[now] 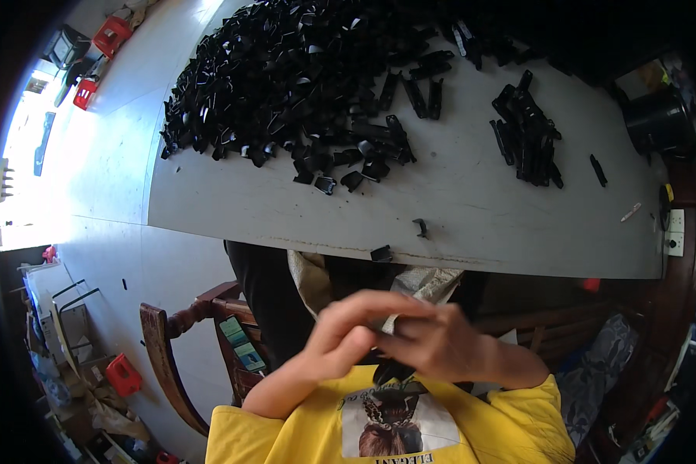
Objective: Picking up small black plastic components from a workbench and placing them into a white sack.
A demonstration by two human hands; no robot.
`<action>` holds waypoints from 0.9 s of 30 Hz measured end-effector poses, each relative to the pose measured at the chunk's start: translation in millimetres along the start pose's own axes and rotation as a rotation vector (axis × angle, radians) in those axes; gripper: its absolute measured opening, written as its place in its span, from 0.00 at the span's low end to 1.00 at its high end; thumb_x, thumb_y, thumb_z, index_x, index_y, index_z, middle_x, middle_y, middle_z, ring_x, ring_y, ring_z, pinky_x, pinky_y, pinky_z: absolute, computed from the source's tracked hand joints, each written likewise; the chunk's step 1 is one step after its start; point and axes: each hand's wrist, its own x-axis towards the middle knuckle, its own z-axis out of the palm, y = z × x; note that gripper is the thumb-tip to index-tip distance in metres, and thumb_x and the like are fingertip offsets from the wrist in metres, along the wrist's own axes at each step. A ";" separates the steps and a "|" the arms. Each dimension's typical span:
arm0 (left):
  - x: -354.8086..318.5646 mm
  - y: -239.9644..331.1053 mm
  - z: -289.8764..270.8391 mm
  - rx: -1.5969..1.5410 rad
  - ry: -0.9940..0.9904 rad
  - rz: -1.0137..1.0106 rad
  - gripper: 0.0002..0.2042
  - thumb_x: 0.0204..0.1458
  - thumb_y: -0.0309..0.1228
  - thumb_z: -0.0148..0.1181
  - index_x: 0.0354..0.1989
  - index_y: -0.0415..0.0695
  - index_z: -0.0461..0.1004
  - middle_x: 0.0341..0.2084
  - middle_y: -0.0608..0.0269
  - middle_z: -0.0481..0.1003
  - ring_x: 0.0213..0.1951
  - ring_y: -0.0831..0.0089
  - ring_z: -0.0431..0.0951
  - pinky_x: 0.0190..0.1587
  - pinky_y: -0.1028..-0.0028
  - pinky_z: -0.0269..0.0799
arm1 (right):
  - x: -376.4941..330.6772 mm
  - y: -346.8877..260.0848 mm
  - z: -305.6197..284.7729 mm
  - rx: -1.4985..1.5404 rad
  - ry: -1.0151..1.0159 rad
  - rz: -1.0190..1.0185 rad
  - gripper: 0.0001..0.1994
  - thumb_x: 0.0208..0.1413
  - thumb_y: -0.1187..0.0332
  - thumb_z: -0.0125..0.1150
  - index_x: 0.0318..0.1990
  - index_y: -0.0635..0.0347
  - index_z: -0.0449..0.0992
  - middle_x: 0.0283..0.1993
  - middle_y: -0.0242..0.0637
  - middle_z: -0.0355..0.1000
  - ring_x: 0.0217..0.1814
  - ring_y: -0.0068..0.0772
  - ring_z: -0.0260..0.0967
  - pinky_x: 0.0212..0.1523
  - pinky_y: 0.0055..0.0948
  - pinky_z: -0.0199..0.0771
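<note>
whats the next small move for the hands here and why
I'd probably reach the left hand forward to the small black piece at the near edge of the table: it lies apart from the big black pile and closest to the hands. The right hand meets the left above the lap; whether they grip anything is unclear.

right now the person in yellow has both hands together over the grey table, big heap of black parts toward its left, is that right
Not over the grey table: the head view shows the left hand and right hand together in front of the yellow shirt, short of its near edge. The heap of black parts is toward the table's left, as you say.
</note>
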 end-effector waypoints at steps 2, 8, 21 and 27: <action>-3.1 -6.0 1.1 -0.024 -0.098 -0.008 0.30 0.63 0.50 0.41 0.45 0.28 0.72 0.38 0.40 0.77 0.49 0.54 0.76 0.54 0.61 0.70 | -2.6 -9.6 7.4 0.007 0.008 0.026 0.12 0.47 0.70 0.58 0.40 0.53 0.79 0.28 0.30 0.72 0.23 0.23 0.72 0.18 0.22 0.70; -1.9 -10.1 1.8 -0.003 -0.181 0.106 0.28 0.65 0.47 0.38 0.41 0.29 0.73 0.35 0.41 0.77 0.42 0.54 0.78 0.49 0.62 0.73 | -1.6 -20.7 14.5 0.079 0.109 0.047 0.08 0.48 0.71 0.59 0.36 0.59 0.79 0.31 0.34 0.73 0.27 0.27 0.74 0.19 0.22 0.72; 37.9 -22.0 -34.5 1.277 0.221 0.430 0.13 0.37 0.20 0.66 0.35 0.42 0.76 0.40 0.58 0.75 0.42 0.58 0.73 0.43 0.66 0.71 | 76.5 161.4 -60.6 -0.515 0.352 0.465 0.26 0.43 0.86 0.55 0.51 0.51 0.75 0.34 0.40 0.69 0.35 0.42 0.71 0.35 0.37 0.73; 45.6 -22.7 -37.1 1.321 0.199 0.458 0.13 0.37 0.22 0.67 0.34 0.43 0.75 0.37 0.61 0.76 0.38 0.61 0.74 0.39 0.67 0.71 | 68.5 177.7 -68.3 -0.682 0.193 0.412 0.22 0.44 0.86 0.55 0.47 0.56 0.76 0.35 0.39 0.71 0.35 0.43 0.74 0.34 0.37 0.75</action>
